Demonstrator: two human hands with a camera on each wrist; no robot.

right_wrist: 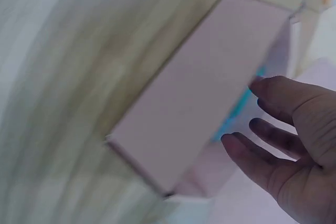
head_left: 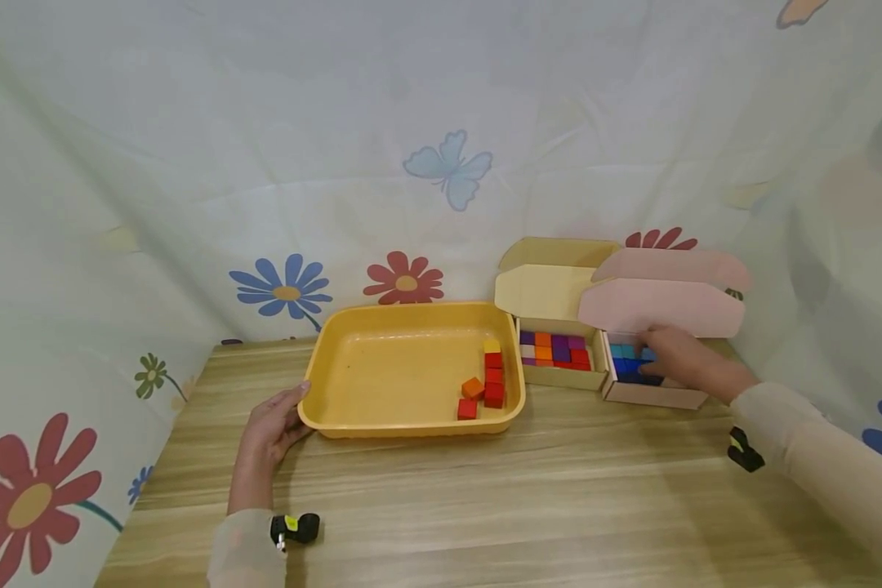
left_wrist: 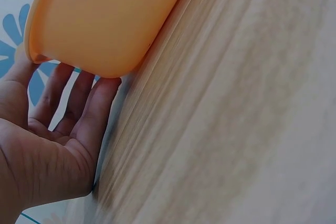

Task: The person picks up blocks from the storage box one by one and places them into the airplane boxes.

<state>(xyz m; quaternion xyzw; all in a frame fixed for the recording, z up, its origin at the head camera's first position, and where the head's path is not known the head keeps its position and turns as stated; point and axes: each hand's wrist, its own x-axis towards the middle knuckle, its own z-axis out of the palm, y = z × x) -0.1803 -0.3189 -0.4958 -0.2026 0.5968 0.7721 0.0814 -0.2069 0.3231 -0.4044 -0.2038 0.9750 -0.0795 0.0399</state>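
Observation:
My left hand [head_left: 272,425] holds the left end of a yellow tray [head_left: 382,429]. In the left wrist view its thumb is at the rim and the fingertips lie along the lower edge. Inside the tray, a row of red cubes [head_left: 493,384] with a yellow one at the far end runs near the right wall, beside an orange cube [head_left: 473,388] and another red cube [head_left: 467,409]. My right hand [head_left: 679,359] reaches into a pink box [head_left: 654,396], over blue cubes [head_left: 627,367]. In the right wrist view its fingers are spread and nothing shows between them.
Between the tray and the pink box stands a cream box [head_left: 564,377] with purple, orange and red cubes. Raised lids, one cream [head_left: 540,290] and one pink [head_left: 661,306], stand behind the boxes. A flowered cloth [head_left: 338,204] hangs behind the wooden table [head_left: 485,506].

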